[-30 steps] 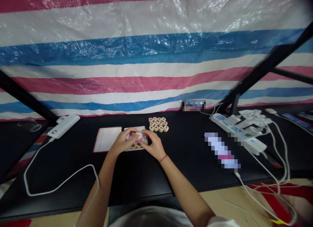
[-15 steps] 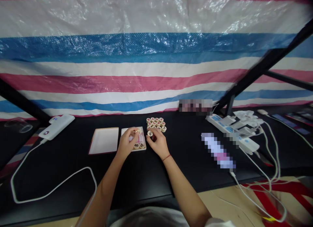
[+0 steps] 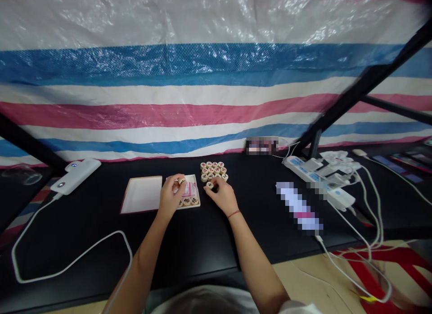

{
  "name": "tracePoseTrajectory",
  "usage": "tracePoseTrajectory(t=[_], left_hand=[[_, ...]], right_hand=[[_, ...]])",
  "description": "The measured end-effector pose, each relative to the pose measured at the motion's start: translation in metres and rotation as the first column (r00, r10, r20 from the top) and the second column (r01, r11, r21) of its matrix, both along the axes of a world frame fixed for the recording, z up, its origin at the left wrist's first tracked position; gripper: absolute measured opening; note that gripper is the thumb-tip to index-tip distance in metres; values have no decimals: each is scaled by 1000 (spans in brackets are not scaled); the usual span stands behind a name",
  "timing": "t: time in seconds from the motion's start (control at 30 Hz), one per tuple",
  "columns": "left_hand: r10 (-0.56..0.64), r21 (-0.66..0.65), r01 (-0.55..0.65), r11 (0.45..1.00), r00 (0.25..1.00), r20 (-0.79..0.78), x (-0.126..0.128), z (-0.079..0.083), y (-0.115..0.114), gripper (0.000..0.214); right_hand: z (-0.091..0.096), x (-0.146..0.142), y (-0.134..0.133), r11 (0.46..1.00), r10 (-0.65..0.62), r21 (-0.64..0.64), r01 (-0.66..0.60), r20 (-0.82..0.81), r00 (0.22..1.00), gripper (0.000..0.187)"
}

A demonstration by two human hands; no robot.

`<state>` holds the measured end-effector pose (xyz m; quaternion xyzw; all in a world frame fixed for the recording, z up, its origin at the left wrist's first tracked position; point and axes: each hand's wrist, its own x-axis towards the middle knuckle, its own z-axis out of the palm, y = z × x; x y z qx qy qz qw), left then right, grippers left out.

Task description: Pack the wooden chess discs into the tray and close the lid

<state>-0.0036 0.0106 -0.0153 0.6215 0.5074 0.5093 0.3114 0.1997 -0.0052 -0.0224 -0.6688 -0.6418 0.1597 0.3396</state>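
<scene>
My left hand is over the white box, pinching a round xiangqi piece between thumb and fingers. Inside the box, several pieces with black characters line the near edge, beside a pink-and-white sheet or wrapper. To the right of the box, my right hand has its thumb and fingers closed on another xiangqi piece. That piece is just in front of a block of xiangqi pieces in rows, red characters behind and black ones in the nearest row.
The box lid lies inside up at the left. Farther left is a white power bank with a looping white cable. A power strip with plugs and a blurred-out phone-like object are on the right. Striped sheeting hangs behind.
My left hand has moved slightly left with its piece, showing more of the box. My right hand and its piece have shifted slightly right, close to the front row.
</scene>
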Motion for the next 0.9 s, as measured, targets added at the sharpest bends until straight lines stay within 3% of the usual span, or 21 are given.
tracePoseTrajectory(t=[0.17,0.33,0.5,0.57,0.67,0.77,0.9], left_hand=[[17,67,-18,998,1000,5,1,0,0,20],[56,4,-56,998,998,35,1,-4,2,25],[110,-53,-117,992,986,-121,1,3,-2,31],[76,2,-78,997,970,-232,2,7,-6,28],[-48,99,93,991,922,-385,7,6,-11,24],[-138,136,231,963,863,-486,12,0,-13,27],[-167,133,286,949,813,-557,13,-7,-12,41]], right_hand=[[-2,2,1,998,45,-46,-43,33,998,20],[0,3,0,996,88,-25,-88,27,996,12],[4,1,0,996,90,16,-90,26,996,8],[8,-4,-3,991,103,87,-99,-51,993,12],[15,-18,-9,970,214,167,-179,-223,951,19],[17,-31,-15,938,342,164,-304,-311,887,20],[16,-38,-17,934,355,157,-320,-327,876,19]])
